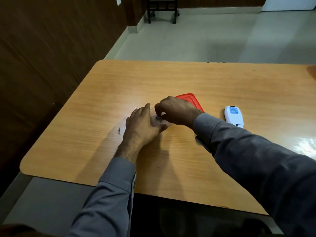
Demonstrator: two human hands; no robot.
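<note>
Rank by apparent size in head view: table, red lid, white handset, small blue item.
1. table
2. red lid and white handset: these look alike, and the lid is partly hidden by the right hand, so I have not ranked them.
3. small blue item

left hand (142,128) lies flat; right hand (177,110) beside it pinches with curled fingertips.
</note>
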